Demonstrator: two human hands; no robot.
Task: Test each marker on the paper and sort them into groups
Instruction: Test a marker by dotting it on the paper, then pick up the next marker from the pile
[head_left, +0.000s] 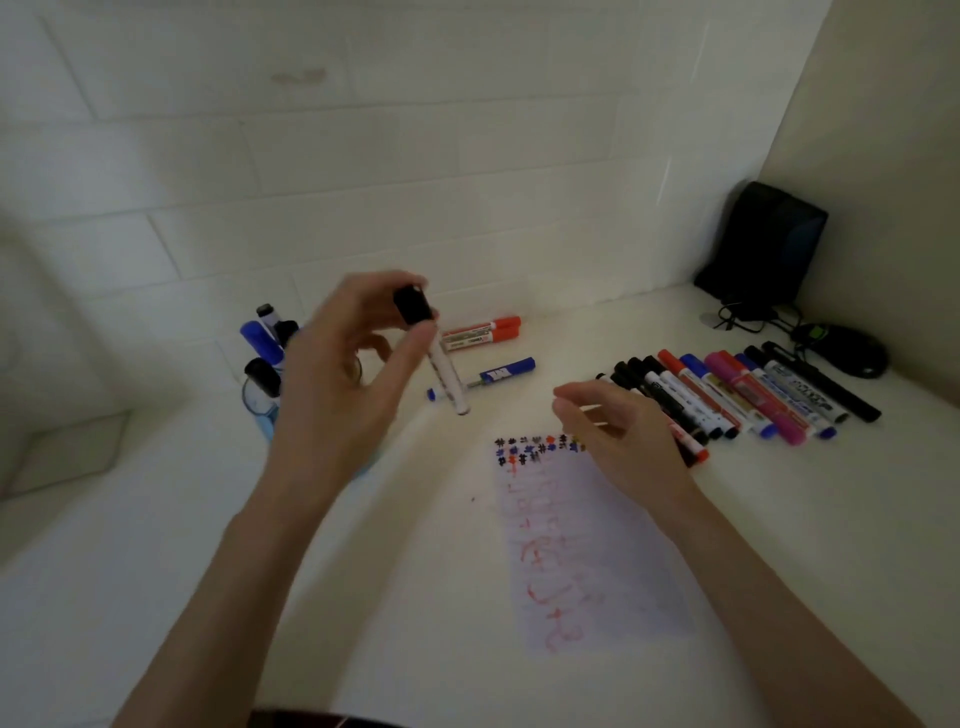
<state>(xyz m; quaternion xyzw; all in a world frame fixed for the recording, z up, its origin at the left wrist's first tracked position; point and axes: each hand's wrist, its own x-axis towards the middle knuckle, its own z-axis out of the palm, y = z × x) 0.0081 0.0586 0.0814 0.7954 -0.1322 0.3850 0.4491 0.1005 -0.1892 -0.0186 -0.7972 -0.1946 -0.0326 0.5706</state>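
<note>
The left hand (337, 374) pinches the black-capped marker (447, 374) by its cap, aloft. The right hand (623, 441) hovers loosely curled, seemingly empty, over the paper (587, 545) just beneath it. Best to grip the barrel with the right and pull the cap straight off.

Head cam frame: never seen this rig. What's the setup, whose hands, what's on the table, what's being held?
One picture, taken by a wide-angle camera worn on a person's head, looking down. No robot: these are bare hands. The left hand pinches a black-capped marker by its cap end, raised above the white table. The right hand hovers over the top of the paper, fingers loosely curled, apparently empty. The paper carries small test scribbles along its top edge and faint red strokes below. Right of it lies a row of markers; behind it two red markers and a blue marker. A container of markers stands at the left, a black pouch in the far corner.
</note>
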